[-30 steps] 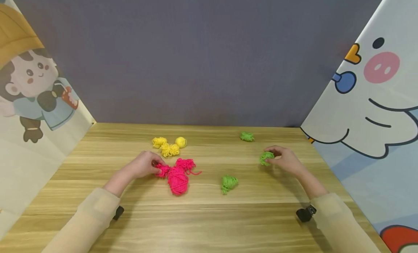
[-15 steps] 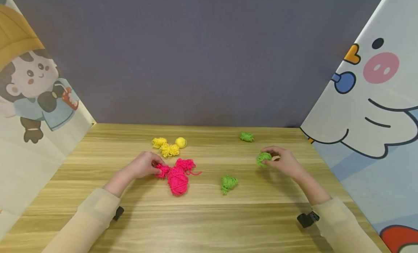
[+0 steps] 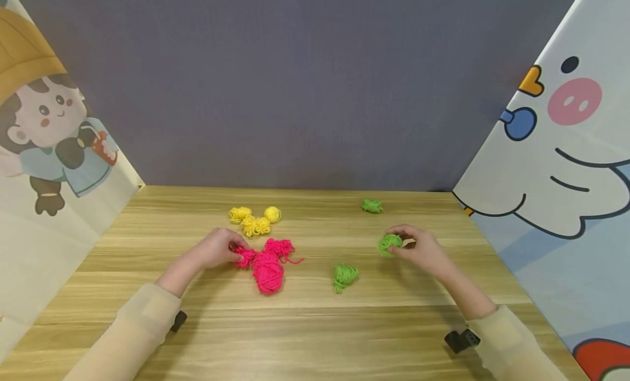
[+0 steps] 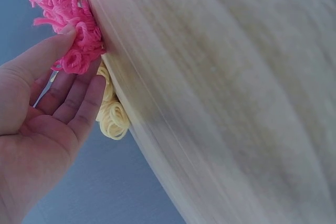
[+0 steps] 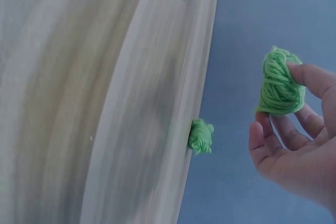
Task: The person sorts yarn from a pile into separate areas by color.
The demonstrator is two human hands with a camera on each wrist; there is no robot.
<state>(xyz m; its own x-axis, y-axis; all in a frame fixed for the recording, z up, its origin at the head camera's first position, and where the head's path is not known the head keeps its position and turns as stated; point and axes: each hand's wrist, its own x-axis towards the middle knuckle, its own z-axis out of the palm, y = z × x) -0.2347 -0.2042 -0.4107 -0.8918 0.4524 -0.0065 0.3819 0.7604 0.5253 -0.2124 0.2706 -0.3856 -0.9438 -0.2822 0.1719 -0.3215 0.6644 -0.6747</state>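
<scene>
My left hand (image 3: pixel 219 248) pinches a small pink yarn ball (image 4: pixel 84 45) between thumb and fingers. It lies against a larger pink yarn ball (image 3: pixel 268 273), and another pink bundle (image 3: pixel 278 247) with a loose strand touches that one. My right hand (image 3: pixel 422 252) holds a green yarn ball (image 5: pixel 282 85) up off the table, thumb on one side and fingertips on the other. A second green yarn ball (image 3: pixel 345 276) lies on the table to its front left. Farther back sits a third green yarn ball (image 3: pixel 372 206).
Behind the pink yarn, several yellow yarn balls (image 3: pixel 255 226) lie in a cluster on the wooden table (image 3: pixel 315 337). A grey panel (image 3: pixel 305 91) stands along the back edge. Printed cartoon panels (image 3: pixel 556 168) flank both sides.
With the green yarn ball in its grip, my right hand has moved left and slightly toward me. The left hand stays on the small pink ball, and the other yarn lies as before.
</scene>
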